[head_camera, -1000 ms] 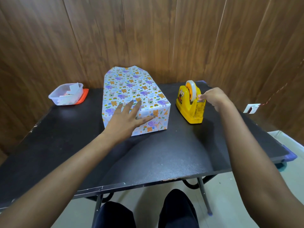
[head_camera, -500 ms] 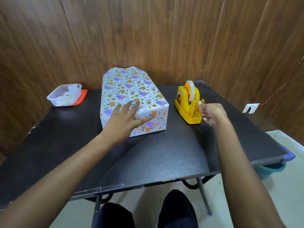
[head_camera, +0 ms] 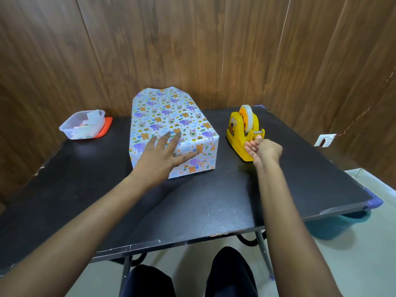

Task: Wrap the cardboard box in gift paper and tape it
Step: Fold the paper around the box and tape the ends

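Fingers [head_camera: 165,142] spread wide, a person's left hand [head_camera: 158,160] lies flat on the near top corner of the wrapped box [head_camera: 171,116], the thumb reaching over the edge onto the folded near end. The right hand [head_camera: 265,150] hovers just off the front of a yellow tape dispenser [head_camera: 236,136], its fingers [head_camera: 249,148] curled inward and the thumb tip raised beside the cutter; whether they pinch a strip of tape cannot be told. The box sits at the middle of the black surface [head_camera: 192,202], its long side running away from the person, covered in pale gift paper [head_camera: 150,125] printed with purple elephants, orange bears and rainbows. At the far end the paper rises as an unfolded flap against the wood-panelled wall [head_camera: 192,39]. The dispenser stands just right of the box, apart from it, with a roll of tape [head_camera: 246,115] on an orange hub at its top. Well to the left, near the back edge, a clear plastic container [head_camera: 82,126] holds scraps of paper and rests on an orange lid [head_camera: 107,127]. A white wall socket [head_camera: 325,142] shows low on the right. The person's dark-clad knees [head_camera: 231,273] appear below the front edge, and a teal tub [head_camera: 342,224] sits on the floor under the right corner.
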